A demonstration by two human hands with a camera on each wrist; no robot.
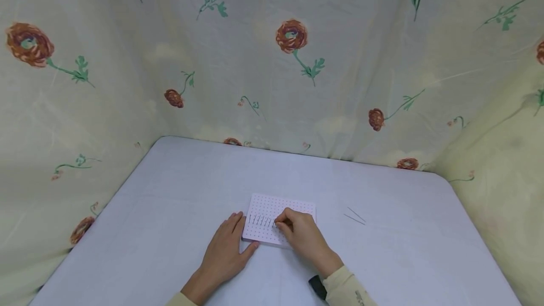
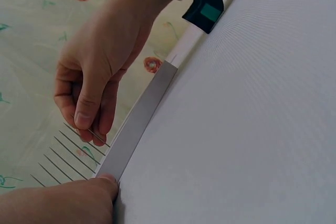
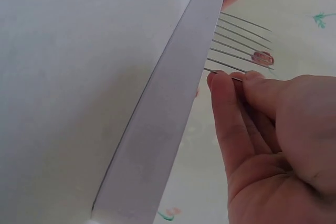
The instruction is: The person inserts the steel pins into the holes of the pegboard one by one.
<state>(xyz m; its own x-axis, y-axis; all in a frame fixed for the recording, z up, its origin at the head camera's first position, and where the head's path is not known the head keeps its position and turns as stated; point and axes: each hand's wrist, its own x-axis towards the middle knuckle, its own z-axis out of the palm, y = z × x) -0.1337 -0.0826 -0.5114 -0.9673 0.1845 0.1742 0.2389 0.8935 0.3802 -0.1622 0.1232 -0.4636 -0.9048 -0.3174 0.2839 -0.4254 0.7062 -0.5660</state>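
A white board with a grid of small holes lies flat on the table. Several thin metal pins stand upright in a row on it. At the right end of that row, my right hand pinches another pin between thumb and fingertips; its lower end meets the board, but whether it sits in a hole cannot be made out. My left hand rests against the board's left side, fingers extended, its thumb touching the front edge. The board's thick side shows in the right wrist view.
To the right of the board, two loose pins lie on the white table. A curtain with printed flowers hangs behind and at the sides of the table. A dark wrist strap sits by the right sleeve.
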